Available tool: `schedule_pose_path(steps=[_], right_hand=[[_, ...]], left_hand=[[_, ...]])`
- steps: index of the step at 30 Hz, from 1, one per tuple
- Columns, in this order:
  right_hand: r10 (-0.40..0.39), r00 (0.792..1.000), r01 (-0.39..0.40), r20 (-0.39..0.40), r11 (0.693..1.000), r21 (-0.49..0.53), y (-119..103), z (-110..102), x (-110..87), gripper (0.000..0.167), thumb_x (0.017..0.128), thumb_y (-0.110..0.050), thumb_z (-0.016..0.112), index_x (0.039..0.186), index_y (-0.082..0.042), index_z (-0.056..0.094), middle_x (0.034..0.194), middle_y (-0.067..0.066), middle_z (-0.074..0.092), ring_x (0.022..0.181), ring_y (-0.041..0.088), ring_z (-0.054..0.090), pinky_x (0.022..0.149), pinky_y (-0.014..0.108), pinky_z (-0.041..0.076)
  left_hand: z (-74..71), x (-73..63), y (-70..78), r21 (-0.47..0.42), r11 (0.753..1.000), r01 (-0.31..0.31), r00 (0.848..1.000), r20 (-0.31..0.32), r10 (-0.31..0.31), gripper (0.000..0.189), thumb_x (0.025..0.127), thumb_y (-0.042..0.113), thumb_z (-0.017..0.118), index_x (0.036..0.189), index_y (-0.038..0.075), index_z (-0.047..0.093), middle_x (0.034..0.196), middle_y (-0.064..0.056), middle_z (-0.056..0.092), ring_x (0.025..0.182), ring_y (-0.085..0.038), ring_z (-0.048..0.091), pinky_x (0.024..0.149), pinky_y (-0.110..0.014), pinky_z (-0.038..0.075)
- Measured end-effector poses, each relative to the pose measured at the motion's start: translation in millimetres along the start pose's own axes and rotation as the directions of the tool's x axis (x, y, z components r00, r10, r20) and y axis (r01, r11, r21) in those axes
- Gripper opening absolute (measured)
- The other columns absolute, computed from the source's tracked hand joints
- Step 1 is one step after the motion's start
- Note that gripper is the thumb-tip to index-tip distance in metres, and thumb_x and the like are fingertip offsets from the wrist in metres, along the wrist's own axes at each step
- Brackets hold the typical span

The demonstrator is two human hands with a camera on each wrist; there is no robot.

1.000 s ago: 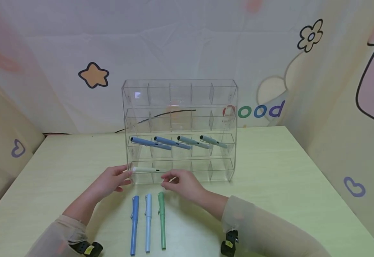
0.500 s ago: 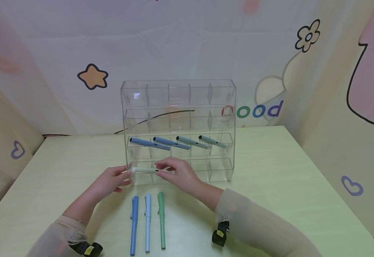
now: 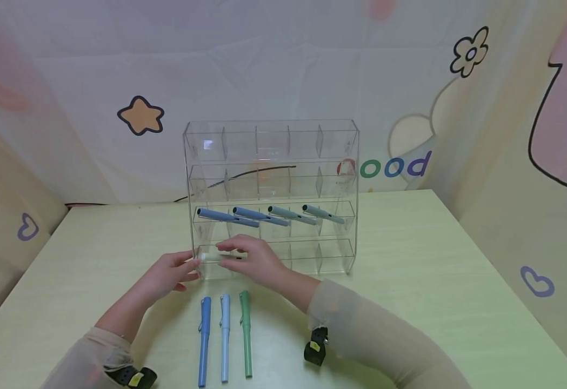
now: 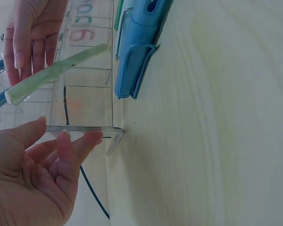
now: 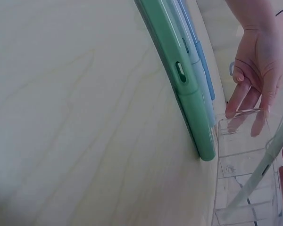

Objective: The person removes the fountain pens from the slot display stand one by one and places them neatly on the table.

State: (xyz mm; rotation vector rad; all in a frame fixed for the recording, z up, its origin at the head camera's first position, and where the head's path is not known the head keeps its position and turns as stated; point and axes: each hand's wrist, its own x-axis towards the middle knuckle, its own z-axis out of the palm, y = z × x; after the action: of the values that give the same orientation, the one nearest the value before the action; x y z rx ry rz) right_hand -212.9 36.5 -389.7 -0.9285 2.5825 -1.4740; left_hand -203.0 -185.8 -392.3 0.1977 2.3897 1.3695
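A clear tiered rack stands on the table. My left hand grips its lower left side, thumb and fingers on the wall's edge in the left wrist view. One pale green pen lies slanted in the leftmost part of the bottom tier. Close to that pen is my right hand, its fingers fairly straight; whether they touch it I cannot tell. On the tier above rest two blue pens and two grey-green pens, all tilted.
In front of the rack lie a blue pen, a light blue pen and a green pen, side by side on the pale table. Behind is a printed curtain.
My right hand has moved left along the bottom tier, over the pale green pen, and its fingers have spread. The left hand keeps its place on the rack.
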Motion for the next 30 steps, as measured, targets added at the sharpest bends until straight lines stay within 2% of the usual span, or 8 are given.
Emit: schedule_pose_path(steps=[7,12,21,30], right_hand=[[-0.019,1.0,0.02,0.018,0.999,-0.035,-3.6,7.8,5.3,0.033,0.084,-0.015,0.07,0.116,-0.009,0.065,0.111,-0.003,0.064,0.104,0.006,0.057,0.09,0.021,0.043],[-0.045,0.999,0.045,0.009,0.997,-0.059,-4.2,10.7,7.8,0.027,0.085,-0.012,0.069,0.112,-0.011,0.067,0.107,-0.003,0.065,0.1,0.004,0.057,0.087,0.018,0.044],[-0.06,0.998,0.057,-0.024,0.993,-0.106,-8.7,7.3,7.0,0.023,0.087,-0.011,0.067,0.11,-0.01,0.068,0.105,-0.002,0.065,0.097,0.005,0.059,0.086,0.023,0.047],[-0.185,0.979,0.172,-0.086,0.975,-0.141,-19.8,-5.0,2.0,0.022,0.086,-0.01,0.068,0.108,-0.008,0.068,0.105,0.001,0.067,0.095,0.008,0.06,0.081,0.022,0.049]], left_hand=[[0.7,0.0,0.2,-0.008,1.0,-0.011,1.0,0.0,0.011,0.057,0.097,0.034,0.048,0.14,-0.002,0.036,0.134,-0.025,0.046,0.112,-0.034,0.056,0.073,-0.035,0.052],[1.7,-1.6,2.7,-0.012,1.0,-0.017,1.0,0.002,0.017,0.056,0.098,0.032,0.047,0.14,-0.003,0.037,0.135,-0.026,0.045,0.112,-0.035,0.056,0.074,-0.036,0.052],[2.8,-1.3,2.2,-0.008,1.0,-0.03,1.0,0.007,0.03,0.052,0.099,0.028,0.045,0.14,-0.004,0.036,0.135,-0.028,0.043,0.112,-0.036,0.055,0.074,-0.038,0.052],[0.1,0.5,-0.6,-0.012,1.0,-0.008,1.0,-0.003,0.008,0.05,0.1,0.024,0.045,0.14,-0.004,0.036,0.137,-0.027,0.042,0.113,-0.036,0.055,0.075,-0.038,0.052]])
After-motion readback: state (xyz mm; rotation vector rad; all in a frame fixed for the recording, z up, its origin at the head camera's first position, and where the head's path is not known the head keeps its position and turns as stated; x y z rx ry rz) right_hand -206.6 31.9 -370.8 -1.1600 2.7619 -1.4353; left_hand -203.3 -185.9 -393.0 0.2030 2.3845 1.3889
